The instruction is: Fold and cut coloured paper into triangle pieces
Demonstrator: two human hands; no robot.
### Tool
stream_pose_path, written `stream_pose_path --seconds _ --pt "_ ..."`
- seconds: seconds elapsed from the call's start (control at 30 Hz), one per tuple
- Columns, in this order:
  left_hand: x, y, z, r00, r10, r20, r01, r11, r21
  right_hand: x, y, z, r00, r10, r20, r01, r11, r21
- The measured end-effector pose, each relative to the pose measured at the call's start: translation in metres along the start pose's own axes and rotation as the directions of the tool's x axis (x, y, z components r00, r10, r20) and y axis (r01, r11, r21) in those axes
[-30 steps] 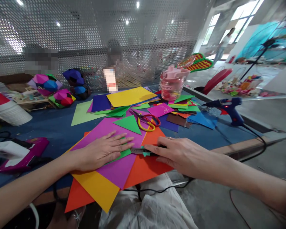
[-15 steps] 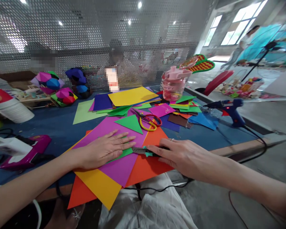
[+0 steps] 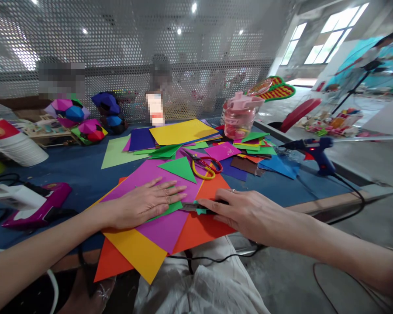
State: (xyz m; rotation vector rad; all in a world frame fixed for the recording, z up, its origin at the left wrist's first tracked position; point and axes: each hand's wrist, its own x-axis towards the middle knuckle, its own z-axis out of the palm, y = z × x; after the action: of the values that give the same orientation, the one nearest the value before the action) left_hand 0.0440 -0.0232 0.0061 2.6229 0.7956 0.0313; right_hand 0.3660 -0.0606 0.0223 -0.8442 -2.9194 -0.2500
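My left hand (image 3: 147, 201) lies flat, fingers spread, on a green paper piece (image 3: 170, 212) over a purple sheet (image 3: 163, 235). In my right hand (image 3: 239, 213) is a dark-bladed tool with a teal part (image 3: 200, 208); its tip reaches the green piece's right edge, and its handle is mostly hidden by my fingers. Orange sheets (image 3: 203, 231) and a yellow-orange sheet (image 3: 137, 253) lie beneath the purple one. Just beyond my hands rest a green triangle (image 3: 180, 168) and scissors with red and yellow handles (image 3: 205, 167).
Stacked coloured paper (image 3: 183, 131) lies farther back, near a pink jug (image 3: 239, 117). A blue glue gun (image 3: 319, 155) stands at right. Paper cups (image 3: 19, 146), a magenta power strip (image 3: 42, 207) and faceted paper balls (image 3: 91, 131) are at left. A person (image 3: 370, 56) is far right.
The tool in my right hand has shifted slightly left along the green piece's edge. My left hand stays in place. The distant person has moved right.
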Motion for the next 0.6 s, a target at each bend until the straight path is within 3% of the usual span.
stream_pose_path --seconds 0.43,0.6 --pt "0.001 0.004 -0.003 1.000 0.019 -0.009 -0.019 1.000 -0.008 -0.009 -0.012 0.005 0.999 0.035 0.030 -0.035 0.999 -0.015" --pt "0.002 0.003 0.002 0.998 -0.057 -0.030 0.058 0.998 0.024 0.001 -0.010 0.004 0.999 0.047 0.025 -0.046 0.998 -0.035"
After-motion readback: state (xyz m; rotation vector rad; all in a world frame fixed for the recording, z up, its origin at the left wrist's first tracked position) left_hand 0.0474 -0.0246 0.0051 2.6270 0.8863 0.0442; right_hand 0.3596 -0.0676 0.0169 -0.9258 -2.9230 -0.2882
